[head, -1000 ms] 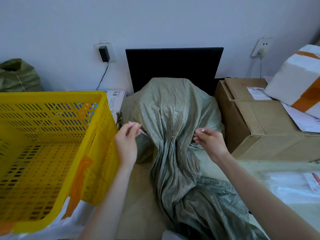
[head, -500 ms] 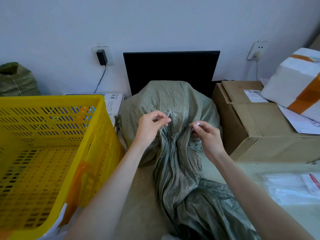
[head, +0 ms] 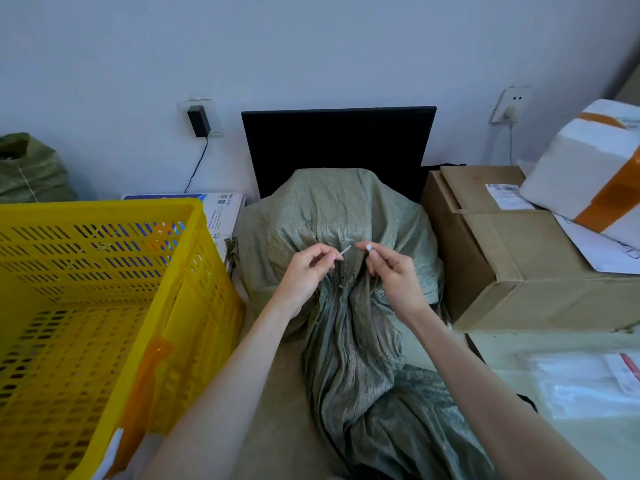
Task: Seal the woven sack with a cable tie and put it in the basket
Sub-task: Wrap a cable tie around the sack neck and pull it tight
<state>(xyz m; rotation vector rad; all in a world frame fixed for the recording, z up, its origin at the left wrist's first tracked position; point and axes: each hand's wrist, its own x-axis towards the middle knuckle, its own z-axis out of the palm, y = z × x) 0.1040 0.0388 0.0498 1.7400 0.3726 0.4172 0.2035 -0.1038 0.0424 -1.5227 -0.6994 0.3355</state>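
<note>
Cluttered little packing corner, pale wall behind, and both my hands have come together over the gathered neck of the woven sack (head: 332, 216). A second ago they were spread apart on either side of it. Now my left hand (head: 304, 275) is pinched shut on the thin pale tail of the cable tie (head: 345, 251), and my right hand (head: 389, 271) is pinched on the other end, which looks like the head, though it's too small to be sure. The tips sit just apart, so I reckon I'm about to thread it; nothing is cinched yet.

Sack sits bunched in front of me, its loose mouth trailing down toward me. Yellow basket (head: 194, 258) stands empty just left of it. Cardboard box (head: 502, 258) on the right, black panel (head: 337, 147) against the wall behind.
</note>
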